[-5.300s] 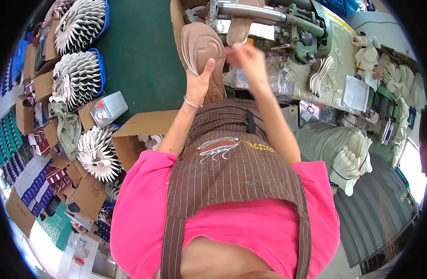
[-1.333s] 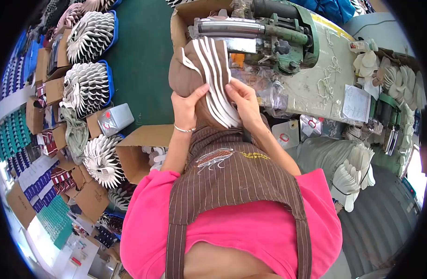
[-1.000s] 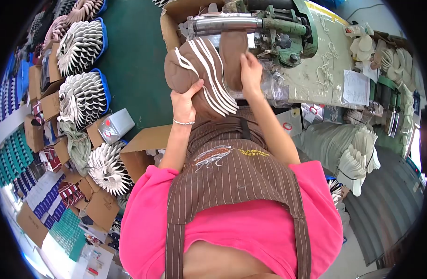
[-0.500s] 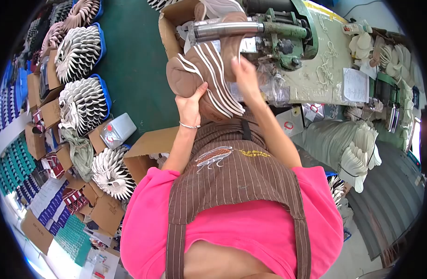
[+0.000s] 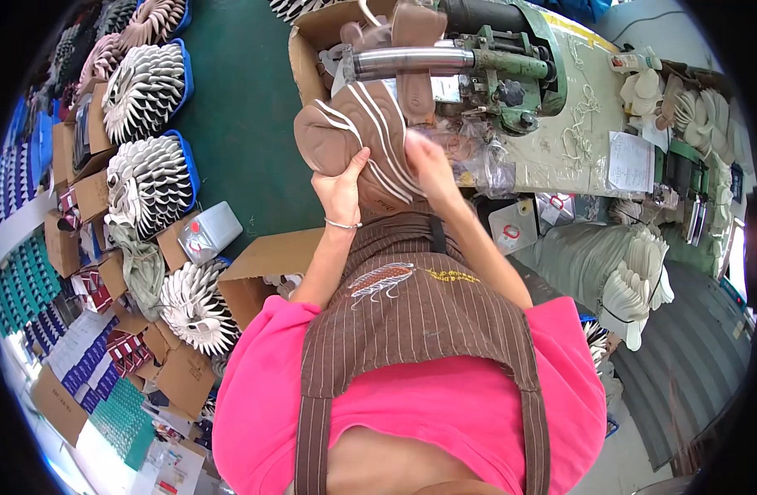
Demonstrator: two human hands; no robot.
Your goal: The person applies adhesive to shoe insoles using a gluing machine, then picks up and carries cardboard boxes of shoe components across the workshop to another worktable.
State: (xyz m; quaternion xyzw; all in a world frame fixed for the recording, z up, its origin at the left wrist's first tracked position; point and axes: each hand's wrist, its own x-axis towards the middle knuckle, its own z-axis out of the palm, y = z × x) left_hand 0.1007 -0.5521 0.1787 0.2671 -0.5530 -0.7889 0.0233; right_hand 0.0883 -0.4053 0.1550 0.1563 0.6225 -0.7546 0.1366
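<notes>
A fanned stack of brown insoles (image 5: pixel 322 147) with white edges is gripped in my left hand (image 5: pixel 337 196), thumb on top. At the stack's right edge is my right hand (image 5: pixel 430 167), blurred, its fingers partly hidden; I cannot tell whether they grip an insole. Just beyond the stack, a single brown insole (image 5: pixel 416 95) lies under the shiny metal roller (image 5: pixel 411 59) of a green machine (image 5: pixel 510 62), its other end showing past the roller.
Behind the roller stands a cardboard box (image 5: pixel 306 62) with more insoles. Tangled thread (image 5: pixel 580 107) and a paper sheet (image 5: pixel 631 162) lie on the worktable at right. Blue trays (image 5: pixel 185 165) of fanned white insoles line the left. An open carton (image 5: pixel 267 260) is by my left arm.
My right hand has moved from the insole at the roller down to the stack's edge. That insole now sits farther through the roller, out of my hand. My left hand has barely moved.
</notes>
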